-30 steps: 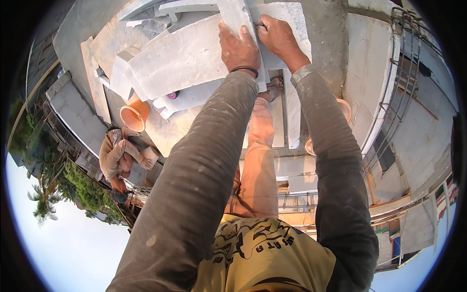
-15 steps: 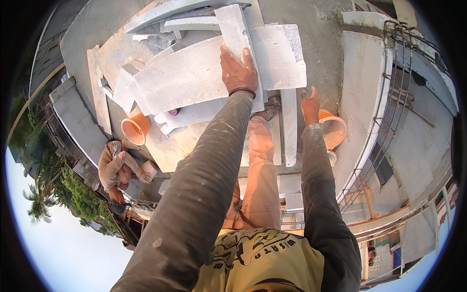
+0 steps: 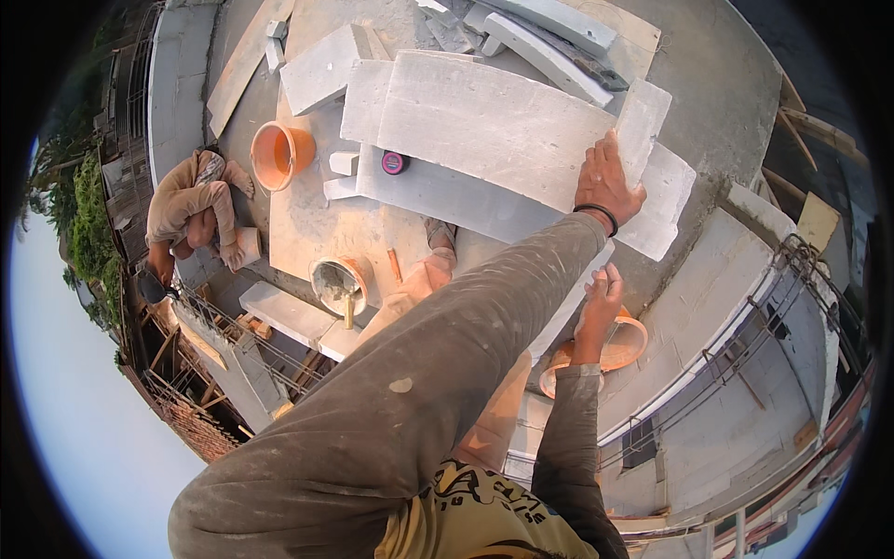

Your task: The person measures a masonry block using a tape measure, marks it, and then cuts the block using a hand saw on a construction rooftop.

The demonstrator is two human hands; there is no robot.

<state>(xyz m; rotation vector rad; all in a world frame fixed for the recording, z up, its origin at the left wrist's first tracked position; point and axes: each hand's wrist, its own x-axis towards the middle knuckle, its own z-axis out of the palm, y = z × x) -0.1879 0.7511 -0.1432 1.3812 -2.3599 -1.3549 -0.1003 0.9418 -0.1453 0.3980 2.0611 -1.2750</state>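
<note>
My left hand (image 3: 610, 182) grips a narrow white lightweight-concrete strip (image 3: 644, 116), fingers on one side and thumb on the other. This strip lies across the right part of a long white concrete slab (image 3: 494, 112), and my forearm hides its lower stretch. The slab's pale end (image 3: 666, 200) reaches out to the right of the strip. My right hand (image 3: 601, 303) holds nothing; its fingers are apart and slightly bent. It hovers beside an orange bucket (image 3: 636, 347), below the slab. Another slab (image 3: 438, 197) lies underneath, with a small round pink-and-black item (image 3: 394, 162) on it.
More cut white blocks (image 3: 321, 70) and long strips (image 3: 549, 61) lie at the far side. An orange bucket (image 3: 279, 154) and a mortar bucket (image 3: 337, 284) stand on the left. A crouching person (image 3: 196, 210) works there. Rebar (image 3: 792, 252) runs along the wall on the right.
My view has turned, so the slabs and my left hand appear farther right and the mortar bucket has come into sight. My left hand stays on the strip; my right hand's fingers are more bent.
</note>
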